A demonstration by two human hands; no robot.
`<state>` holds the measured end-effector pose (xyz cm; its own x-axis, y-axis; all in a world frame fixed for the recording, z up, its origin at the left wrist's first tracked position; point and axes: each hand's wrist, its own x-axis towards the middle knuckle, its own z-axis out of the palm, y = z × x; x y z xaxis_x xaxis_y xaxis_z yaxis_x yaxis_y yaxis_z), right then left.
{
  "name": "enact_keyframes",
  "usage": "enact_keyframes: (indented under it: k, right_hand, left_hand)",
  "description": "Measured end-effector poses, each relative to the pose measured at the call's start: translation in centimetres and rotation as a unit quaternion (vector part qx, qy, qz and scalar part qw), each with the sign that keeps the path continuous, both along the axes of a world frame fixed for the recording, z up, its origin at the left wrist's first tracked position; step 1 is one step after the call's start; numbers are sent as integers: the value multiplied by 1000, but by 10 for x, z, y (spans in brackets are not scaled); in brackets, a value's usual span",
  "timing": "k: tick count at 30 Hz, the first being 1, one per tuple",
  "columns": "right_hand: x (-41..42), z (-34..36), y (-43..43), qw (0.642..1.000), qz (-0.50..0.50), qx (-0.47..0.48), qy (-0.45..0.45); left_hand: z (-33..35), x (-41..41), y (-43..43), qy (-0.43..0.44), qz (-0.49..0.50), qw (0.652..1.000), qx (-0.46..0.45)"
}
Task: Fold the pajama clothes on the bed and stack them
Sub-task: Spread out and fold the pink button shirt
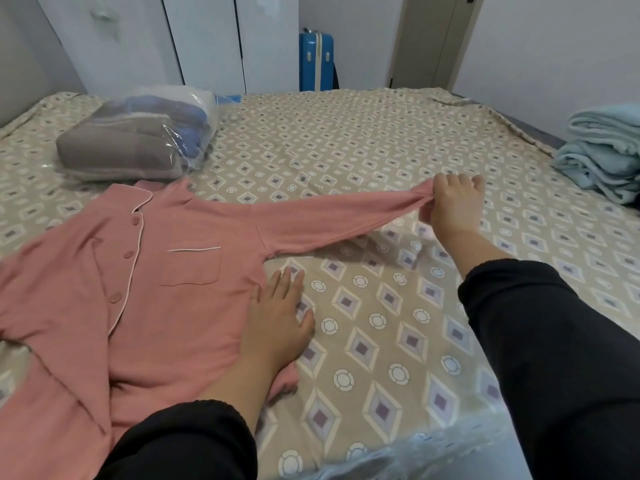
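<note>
A pink button-front pajama shirt (180, 292) lies face up on the patterned bed sheet (381, 341), collar toward the far side. Its right-hand sleeve (332, 216) is stretched out to the right, lifted slightly off the sheet. My right hand (453, 206) pinches the cuff of that sleeve. My left hand (277, 317) lies flat with straight fingers on the shirt's side edge below the armpit, pressing it onto the bed. More pink fabric (45, 420) lies bunched at the lower left.
A clear plastic bag of folded grey and blue clothes (138, 140) sits at the far left of the bed. A folded pale blue blanket (602, 157) lies at the right edge. A blue suitcase (316, 60) stands by the wall beyond the bed.
</note>
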<state>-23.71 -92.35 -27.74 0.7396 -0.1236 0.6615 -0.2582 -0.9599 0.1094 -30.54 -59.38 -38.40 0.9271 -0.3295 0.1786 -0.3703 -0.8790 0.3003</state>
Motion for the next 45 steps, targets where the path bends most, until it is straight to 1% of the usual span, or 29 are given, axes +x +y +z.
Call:
enact_keyframes:
  k: [1,2,5,6,8,10,12,13,14,15,16,17,18,19,20,22,26,28,30,32,33,34,36,37,39,41,43,44,45]
  right_hand:
    - [-3,0,-3,1000,-7,-19,5]
    - [-6,-4,-6,997,-30,-44,52]
    - [-30,-39,-7,958,-93,-109,250]
    - [-37,-53,-11,952,-87,-79,283]
    - [-45,-67,-17,947,-91,33,306]
    - [-41,-65,-18,944,-77,154,283]
    - [-37,-61,-18,917,-55,337,205]
    - [-35,-57,-18,893,-50,430,122]
    - [-34,-54,-20,854,-63,514,34]
    - [-34,-52,-23,820,-94,564,-17]
    - [-35,-52,-26,790,-121,599,-43]
    - [-35,-53,-30,779,-151,609,-26]
    - [-37,-52,-29,773,-179,607,32]
    - [-34,-53,-31,780,-208,585,74]
    - [-33,-51,-29,779,-216,581,97]
    - [-30,-47,-24,772,-182,599,109]
    - [-24,-30,-13,778,-179,563,215]
    - [-22,-25,-15,775,-184,573,194]
    - [-17,-26,-29,776,-191,596,73]
    - [-19,-26,-38,784,-212,582,-46]
    - [-19,-28,-42,800,-232,551,-53]
    - [-19,-30,-42,820,-264,507,-29]
    - [-14,-35,-32,867,-303,390,62]
    - [-11,-37,-22,894,-285,331,100]
    - [-3,-43,6,940,-197,235,147]
    - [3,-47,39,962,-56,187,189]
    - [5,-57,72,950,121,140,251]
    - [5,-64,82,928,189,134,291]
    - [5,-71,87,908,218,136,331]
  left_hand:
    - [0,0,0,1,0,1000,0]
    - [1,0,-1,2,-1,1000,0]
    - [3,-1,0,6,-2,1000,-2]
    - [2,-1,0,6,-1,1000,-1]
    - [2,-1,-1,2,-1,1000,5]
    - [3,-1,-1,2,0,1000,11]
    - [2,0,-1,3,1,1000,16]
    - [2,0,0,3,0,1000,18]
    - [2,0,0,3,-1,1000,19]
    - [2,0,0,3,-1,1000,18]
    - [2,0,-1,4,0,1000,17]
    - [3,-1,-1,6,2,1000,17]
    - [3,-1,-1,7,3,1000,18]
    - [3,-1,-1,6,4,1000,18]
    - [3,-1,-1,5,5,1000,19]
    - [3,-1,-1,3,6,1000,19]
    - [4,-1,-1,4,9,1000,21]
    - [4,-1,-1,3,11,1000,25]
    - [5,-1,-1,0,13,1000,27]
    - [5,-2,-2,-2,13,1000,24]
    - [5,-2,-2,-4,13,1000,20]
    - [5,-2,-1,-6,12,1000,17]
    - [6,-2,-1,-8,12,1000,18]
    - [6,-2,-1,-8,12,1000,20]
    - [6,-2,-2,-10,12,1000,16]
    - [6,-2,-2,-9,10,1000,13]
    - [4,-2,-1,-7,10,1000,13]
    - [4,-2,0,-7,11,1000,13]
    - [3,-2,0,-8,11,1000,14]
